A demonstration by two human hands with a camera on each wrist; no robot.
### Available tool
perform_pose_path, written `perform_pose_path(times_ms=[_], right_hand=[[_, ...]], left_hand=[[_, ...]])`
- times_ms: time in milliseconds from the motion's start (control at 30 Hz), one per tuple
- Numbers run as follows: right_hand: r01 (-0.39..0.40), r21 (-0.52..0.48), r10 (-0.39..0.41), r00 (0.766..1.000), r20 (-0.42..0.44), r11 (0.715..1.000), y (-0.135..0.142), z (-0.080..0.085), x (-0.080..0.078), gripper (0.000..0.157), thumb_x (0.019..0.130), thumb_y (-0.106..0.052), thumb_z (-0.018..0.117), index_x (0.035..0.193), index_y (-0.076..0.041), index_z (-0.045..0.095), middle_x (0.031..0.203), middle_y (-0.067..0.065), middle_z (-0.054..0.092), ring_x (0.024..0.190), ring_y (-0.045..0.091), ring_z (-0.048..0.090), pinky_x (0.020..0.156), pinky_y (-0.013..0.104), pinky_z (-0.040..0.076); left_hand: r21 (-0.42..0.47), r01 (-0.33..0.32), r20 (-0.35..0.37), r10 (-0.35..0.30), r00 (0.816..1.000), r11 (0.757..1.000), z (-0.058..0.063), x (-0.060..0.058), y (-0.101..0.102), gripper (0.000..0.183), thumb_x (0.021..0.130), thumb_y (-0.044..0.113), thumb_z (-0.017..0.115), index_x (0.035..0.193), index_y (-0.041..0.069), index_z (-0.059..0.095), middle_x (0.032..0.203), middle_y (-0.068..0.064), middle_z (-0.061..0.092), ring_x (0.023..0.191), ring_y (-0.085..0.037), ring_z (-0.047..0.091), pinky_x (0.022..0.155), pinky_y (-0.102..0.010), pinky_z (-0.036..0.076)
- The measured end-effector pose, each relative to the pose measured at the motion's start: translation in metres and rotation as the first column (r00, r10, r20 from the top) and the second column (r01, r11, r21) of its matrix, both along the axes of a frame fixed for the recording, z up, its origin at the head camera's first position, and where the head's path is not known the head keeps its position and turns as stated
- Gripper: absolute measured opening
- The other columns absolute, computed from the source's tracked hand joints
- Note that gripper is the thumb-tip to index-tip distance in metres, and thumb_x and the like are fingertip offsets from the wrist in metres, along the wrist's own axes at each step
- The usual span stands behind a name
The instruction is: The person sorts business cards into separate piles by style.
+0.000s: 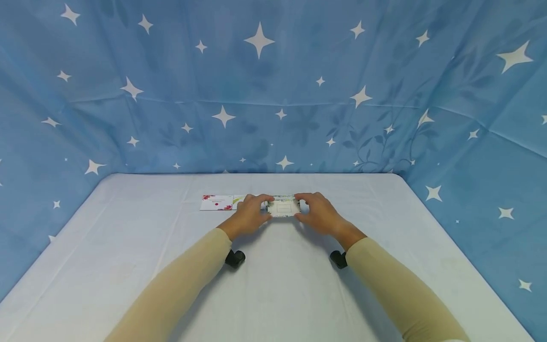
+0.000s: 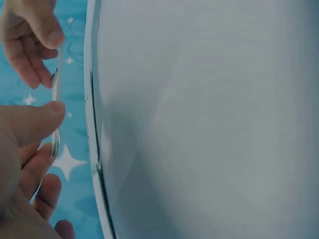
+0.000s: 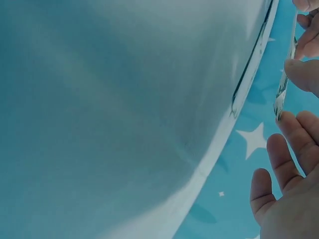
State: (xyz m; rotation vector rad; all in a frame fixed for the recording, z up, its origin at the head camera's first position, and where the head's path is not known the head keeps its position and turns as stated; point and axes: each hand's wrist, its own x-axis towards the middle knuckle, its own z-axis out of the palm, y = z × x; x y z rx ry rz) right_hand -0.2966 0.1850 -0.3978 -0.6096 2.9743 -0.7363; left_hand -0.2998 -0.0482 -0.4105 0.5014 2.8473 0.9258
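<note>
A small pale card [image 1: 284,208] with a leafy green border and a printed frame in its middle is held up between both hands. My left hand [image 1: 249,214] pinches its left end between thumb and fingers. At the right end, my right hand [image 1: 319,214] pinches it likewise. Both wrist views show the card [image 3: 282,94] nearly edge-on, thumbs on one face. On the table lies a white card [image 1: 215,203] with red flowers at its corners. Beside it, a card with a green-yellow curve [image 1: 237,201] is partly hidden by my left hand.
A white cloth covers the table [image 1: 282,285], whose far edge runs just beyond the cards. Blue curtains [image 1: 260,76] with white stars hang behind and at both sides. A black device [image 1: 236,259] shows at the left wrist, another [image 1: 338,259] at the right.
</note>
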Motion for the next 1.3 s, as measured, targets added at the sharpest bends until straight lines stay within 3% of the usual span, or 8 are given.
perform_pose_path(times_ms=[200, 633, 1300], right_hand=[[0.020, 0.002, -0.021, 0.999, 0.044, 1.000, -0.007, -0.002, -0.012, 0.060, 0.094, -0.024, 0.071, 0.147, -0.007, 0.049, 0.132, 0.017, 0.057, 0.116, 0.032, 0.050, 0.093, 0.047, 0.047], [0.038, 0.068, -0.042, 0.998, 0.054, 0.997, -0.014, -0.009, -0.031, 0.059, 0.097, -0.025, 0.067, 0.149, -0.007, 0.046, 0.143, 0.014, 0.053, 0.126, 0.036, 0.046, 0.104, 0.051, 0.038], [0.094, 0.120, -0.112, 0.982, 0.154, 0.988, -0.025, -0.011, -0.039, 0.059, 0.098, -0.023, 0.064, 0.152, -0.008, 0.043, 0.147, 0.014, 0.049, 0.128, 0.033, 0.045, 0.108, 0.048, 0.036]], left_hand=[[-0.020, -0.024, 0.032, 0.024, 0.999, 1.000, -0.001, -0.016, 0.000, 0.052, 0.096, 0.020, 0.070, 0.144, 0.018, 0.053, 0.134, -0.005, 0.058, 0.126, -0.028, 0.042, 0.098, -0.050, 0.030], [-0.106, -0.044, 0.033, 0.048, 0.998, 0.993, -0.001, -0.031, 0.004, 0.048, 0.097, 0.020, 0.068, 0.143, 0.018, 0.054, 0.135, -0.003, 0.058, 0.125, -0.028, 0.042, 0.100, -0.050, 0.029], [-0.185, -0.035, 0.065, 0.048, 0.997, 0.982, -0.004, -0.038, 0.007, 0.052, 0.097, 0.024, 0.067, 0.146, 0.018, 0.051, 0.142, -0.003, 0.056, 0.126, -0.029, 0.042, 0.101, -0.052, 0.030]])
